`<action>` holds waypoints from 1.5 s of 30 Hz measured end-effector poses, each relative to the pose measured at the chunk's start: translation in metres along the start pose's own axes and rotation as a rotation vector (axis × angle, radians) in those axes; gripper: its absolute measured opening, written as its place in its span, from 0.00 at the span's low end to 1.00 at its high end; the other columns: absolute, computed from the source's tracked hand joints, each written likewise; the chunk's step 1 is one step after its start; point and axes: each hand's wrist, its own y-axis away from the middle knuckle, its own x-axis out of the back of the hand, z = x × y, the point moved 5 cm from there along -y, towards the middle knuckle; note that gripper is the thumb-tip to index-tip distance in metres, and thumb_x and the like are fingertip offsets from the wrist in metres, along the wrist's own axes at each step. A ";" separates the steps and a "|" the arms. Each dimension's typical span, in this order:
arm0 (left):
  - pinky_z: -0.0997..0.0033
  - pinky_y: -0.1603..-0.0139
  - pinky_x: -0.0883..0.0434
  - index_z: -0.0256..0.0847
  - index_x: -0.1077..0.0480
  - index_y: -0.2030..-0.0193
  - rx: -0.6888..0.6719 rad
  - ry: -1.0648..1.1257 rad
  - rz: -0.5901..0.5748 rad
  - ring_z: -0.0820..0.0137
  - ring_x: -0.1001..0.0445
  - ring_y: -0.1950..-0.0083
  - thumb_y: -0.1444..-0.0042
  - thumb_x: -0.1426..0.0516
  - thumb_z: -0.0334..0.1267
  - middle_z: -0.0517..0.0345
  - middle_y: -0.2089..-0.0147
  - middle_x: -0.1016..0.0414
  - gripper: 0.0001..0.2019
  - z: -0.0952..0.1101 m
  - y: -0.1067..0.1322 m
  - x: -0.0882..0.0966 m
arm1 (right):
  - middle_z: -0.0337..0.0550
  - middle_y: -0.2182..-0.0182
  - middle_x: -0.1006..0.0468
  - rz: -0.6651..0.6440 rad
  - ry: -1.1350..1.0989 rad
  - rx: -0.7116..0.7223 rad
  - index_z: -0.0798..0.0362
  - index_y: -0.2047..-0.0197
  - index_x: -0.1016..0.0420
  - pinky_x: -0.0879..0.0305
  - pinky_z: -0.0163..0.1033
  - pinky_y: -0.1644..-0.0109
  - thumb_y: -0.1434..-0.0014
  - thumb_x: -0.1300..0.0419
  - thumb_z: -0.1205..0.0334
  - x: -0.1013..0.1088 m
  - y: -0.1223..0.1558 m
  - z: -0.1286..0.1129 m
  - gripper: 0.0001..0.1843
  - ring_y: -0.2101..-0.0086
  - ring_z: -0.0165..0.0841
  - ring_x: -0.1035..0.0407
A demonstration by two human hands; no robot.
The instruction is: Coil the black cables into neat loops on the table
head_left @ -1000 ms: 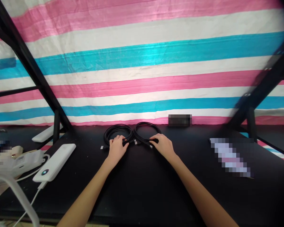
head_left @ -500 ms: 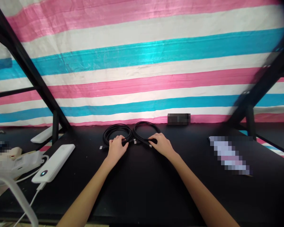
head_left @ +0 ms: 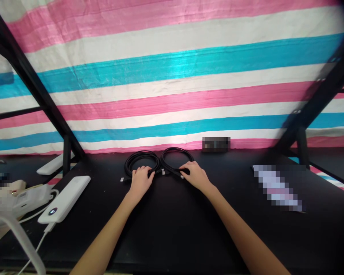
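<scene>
Two coiled black cables lie side by side near the back of the black table (head_left: 166,221). The thicker left coil (head_left: 127,162) is under the fingers of my left hand (head_left: 140,182), which are curled round its near edge. Light-coloured plugs show on either side of that hand, one plug (head_left: 122,179) at left and another plug (head_left: 163,172) at right. My right hand (head_left: 198,176) pinches the near right part of the thinner right coil (head_left: 163,159). A small plug (head_left: 182,177) pokes out below its fingertips. The fingertips of my left hand are partly hidden.
At left lies a white power bank (head_left: 67,198) with a cable plugged in, beside a white power strip (head_left: 31,196). A blurred dark box (head_left: 216,144) stands at the back, and a blurred flat object (head_left: 278,189) lies at right. Black frame bars (head_left: 301,110) flank the striped sheet (head_left: 172,88).
Both hands stay almost still on the coils. My left hand has shifted very slightly; the coils keep their places.
</scene>
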 end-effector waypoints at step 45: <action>0.62 0.56 0.38 0.40 0.37 0.62 -0.038 0.162 0.177 0.62 0.29 0.55 0.40 0.50 0.37 0.52 0.60 0.27 0.04 0.005 0.001 0.000 | 0.42 0.60 0.25 -0.011 0.056 0.029 0.49 0.58 0.24 0.35 0.38 0.58 0.42 0.44 0.65 -0.005 0.001 -0.005 0.10 0.56 0.36 0.35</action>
